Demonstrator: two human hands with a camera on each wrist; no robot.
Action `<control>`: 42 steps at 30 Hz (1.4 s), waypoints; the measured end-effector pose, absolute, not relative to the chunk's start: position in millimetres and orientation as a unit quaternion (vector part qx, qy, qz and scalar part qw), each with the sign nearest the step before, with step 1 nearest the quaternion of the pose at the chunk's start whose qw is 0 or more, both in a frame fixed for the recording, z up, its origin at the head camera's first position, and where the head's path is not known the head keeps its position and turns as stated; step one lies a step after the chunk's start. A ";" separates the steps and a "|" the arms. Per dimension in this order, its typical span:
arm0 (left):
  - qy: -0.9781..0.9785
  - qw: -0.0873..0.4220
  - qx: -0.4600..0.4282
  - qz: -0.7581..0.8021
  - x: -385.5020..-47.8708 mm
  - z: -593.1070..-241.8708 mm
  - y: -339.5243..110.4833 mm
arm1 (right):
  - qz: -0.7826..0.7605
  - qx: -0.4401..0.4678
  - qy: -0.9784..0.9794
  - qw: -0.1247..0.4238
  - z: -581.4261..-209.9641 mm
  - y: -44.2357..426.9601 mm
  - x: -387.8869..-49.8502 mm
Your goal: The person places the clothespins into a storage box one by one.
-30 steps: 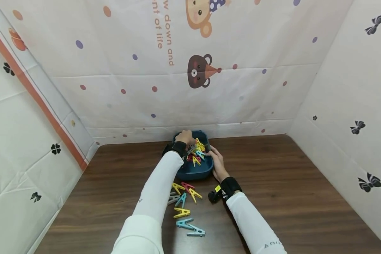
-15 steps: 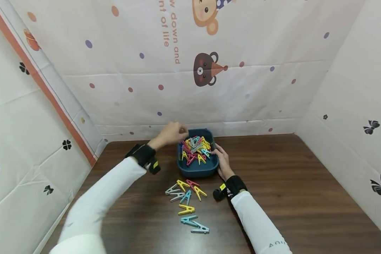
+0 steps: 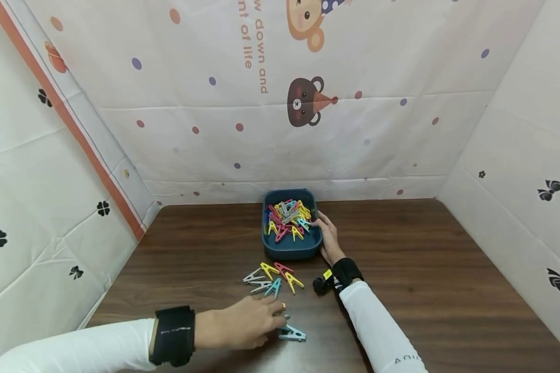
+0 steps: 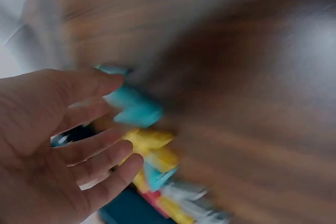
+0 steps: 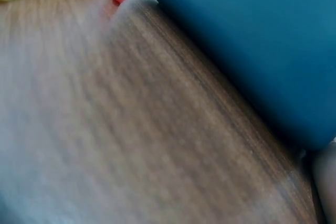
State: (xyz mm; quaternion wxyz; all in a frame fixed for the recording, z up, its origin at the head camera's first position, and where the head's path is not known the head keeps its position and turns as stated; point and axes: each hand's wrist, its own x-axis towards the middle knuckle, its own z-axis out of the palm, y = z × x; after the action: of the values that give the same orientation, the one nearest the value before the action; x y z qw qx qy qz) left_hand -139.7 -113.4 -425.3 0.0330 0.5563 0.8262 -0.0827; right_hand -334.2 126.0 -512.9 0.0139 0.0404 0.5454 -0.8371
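My left hand point(image 3: 245, 324) is low over the near end of a row of loose clothespins, its fingers partly covering a few. In the left wrist view the fingers point(image 4: 113, 182) look spread and fairly straight, beside a blurred light-blue clothespin point(image 4: 137, 109) and a yellow clothespin point(image 4: 149, 140); nothing shows firmly pinched. Another light-blue clothespin point(image 3: 293, 334) lies just past the fingertips. My right hand point(image 3: 329, 239) holds the right rim of a dark blue basket point(image 3: 291, 254). Inside it is a heap of clothespins point(image 3: 288, 217) in several colours.
Between the hand and the basket lie more loose pieces: yellow clothespins, one of them rightmost point(image 3: 293, 283), a red clothespin point(image 3: 283, 268), a grey clothespin point(image 3: 261, 287) and a blue clothespin point(image 3: 274, 287). A patterned cloth wall point(image 3: 242, 150) stands behind the wooden table point(image 3: 401, 269).
My left hand has left the basket, swinging out left and then down toward me to the loose clothespins. The right hand stays on the basket. The head view has shifted slightly.
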 end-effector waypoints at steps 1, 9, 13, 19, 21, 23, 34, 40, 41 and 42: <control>0.824 0.031 0.559 -0.087 -138.5 -430.3 -115.4 | -0.837 0.040 0.545 0.015 -512.9 126.6 -334.3; 0.830 0.025 0.552 -0.072 -145.0 -445.3 -116.8 | -0.837 0.050 0.545 0.017 -513.8 129.4 -336.6; 0.835 0.022 0.545 -0.066 -149.5 -449.8 -113.9 | -0.836 0.053 0.547 0.013 -511.4 129.0 -337.1; 0.850 0.052 0.522 -0.046 -157.1 -435.0 -109.1 | -0.836 0.050 0.546 0.006 -509.0 129.9 -339.4; 0.862 0.042 0.505 -0.020 -162.8 -422.1 -106.2 | -0.835 0.051 0.549 0.005 -509.0 130.3 -339.7; 0.871 0.013 0.492 0.017 -172.3 -406.1 -102.1 | -0.832 0.052 0.552 0.005 -509.8 130.2 -339.7; 0.914 -0.116 0.332 0.202 -290.8 -313.5 -82.3 | -0.826 0.049 0.561 0.015 -517.4 120.6 -333.2; 0.936 -0.020 0.202 0.287 -360.6 -307.3 -65.6 | -0.824 0.049 0.564 0.010 -516.3 122.7 -333.8; 0.936 -0.007 0.187 0.299 -368.6 -309.5 -60.1 | -0.824 0.047 0.564 0.008 -515.8 123.1 -334.2; 0.934 0.006 0.174 0.313 -375.5 -312.6 -54.8 | -0.826 0.047 0.562 0.007 -515.5 123.3 -334.6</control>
State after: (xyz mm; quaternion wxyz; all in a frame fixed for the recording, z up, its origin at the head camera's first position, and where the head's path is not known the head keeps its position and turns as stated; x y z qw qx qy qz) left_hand -375.5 -54.8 -312.6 0.0056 0.1744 0.9336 0.3130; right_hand -334.6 123.3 -515.5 0.0065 0.0470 0.5622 -0.8257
